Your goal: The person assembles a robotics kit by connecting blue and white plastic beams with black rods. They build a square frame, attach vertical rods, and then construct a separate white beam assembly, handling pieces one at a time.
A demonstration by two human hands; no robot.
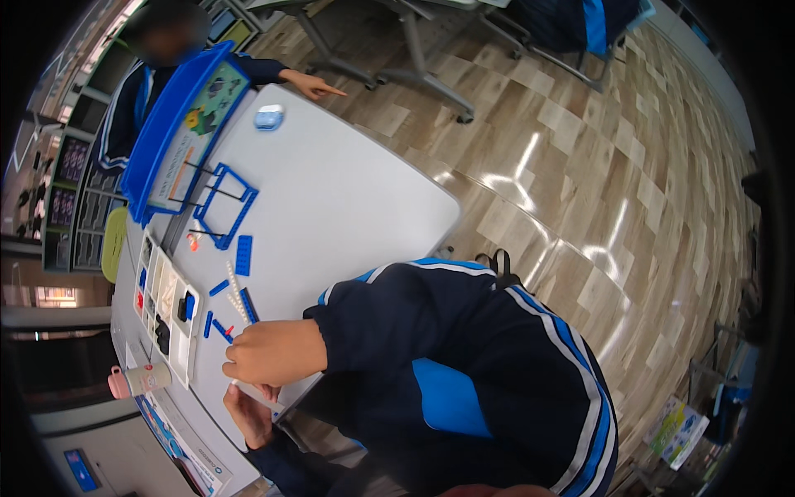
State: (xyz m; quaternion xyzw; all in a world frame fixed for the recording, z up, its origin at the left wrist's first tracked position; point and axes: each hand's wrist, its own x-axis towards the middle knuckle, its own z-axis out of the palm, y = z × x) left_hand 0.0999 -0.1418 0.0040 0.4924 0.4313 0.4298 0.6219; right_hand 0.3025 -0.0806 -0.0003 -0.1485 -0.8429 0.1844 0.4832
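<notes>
My right hand (275, 354) is closed over the table's near edge, its back turned up and its fingers curled down. Just below it in the head view, my left hand (248, 416) is closed too, fingertips near the right hand's. A small white piece (238, 383) shows between them; its kind is mostly hidden. Close to the right hand lie a small red piece (229, 330), short blue building beams (208, 324), a longer blue beam (249, 305) and a white toothed strip (238, 290). Farther off lies a flat blue plate (243, 255).
A white sorting tray (193, 348) holds small parts. A bottle with a pink lid (139, 380) stands beside it. Farther away are a blue beam frame with black rods (240, 218), a blue bin (149, 157) and a light-blue case (269, 118). Another person's hand (313, 84) reaches past the far edge.
</notes>
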